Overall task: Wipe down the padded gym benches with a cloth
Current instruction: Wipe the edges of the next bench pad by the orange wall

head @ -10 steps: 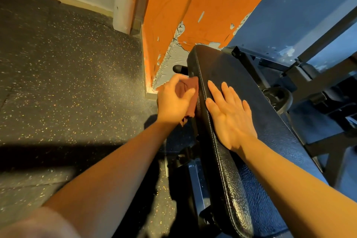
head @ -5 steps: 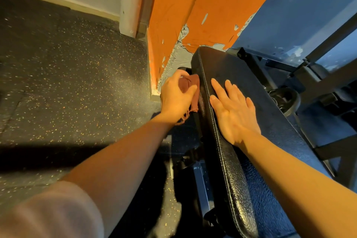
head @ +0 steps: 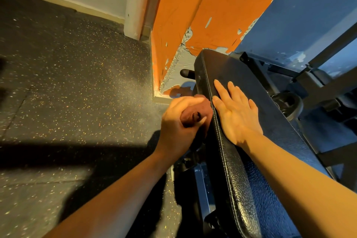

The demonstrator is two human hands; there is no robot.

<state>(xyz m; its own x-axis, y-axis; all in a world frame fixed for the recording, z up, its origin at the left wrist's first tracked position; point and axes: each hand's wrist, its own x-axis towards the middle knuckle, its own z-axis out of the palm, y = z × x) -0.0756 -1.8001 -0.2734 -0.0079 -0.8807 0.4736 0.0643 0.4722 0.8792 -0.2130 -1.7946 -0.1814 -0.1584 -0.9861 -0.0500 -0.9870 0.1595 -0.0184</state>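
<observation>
Cloth [head: 201, 111], bunched in the gripping left hand [head: 179, 127], rubs the bench pad [head: 251, 189]'s side edge. Right hand [head: 234, 116] lies flat, fingers straight, on top. Probably midway on 1 bench; cleanliness unclear.

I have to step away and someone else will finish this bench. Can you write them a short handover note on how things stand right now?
Left hand: grips the reddish-brown cloth, bunched, pressed against the left side edge of the black bench pad.
Right hand: flat on top of the pad, fingers straight, holding nothing.
Bench: angled away toward the orange wall corner, on speckled rubber floor.
Done: cannot tell from this picture which parts have been wiped.
Left: probably the rest of the side edge and the top surface, then any other benches; none shows here.
</observation>
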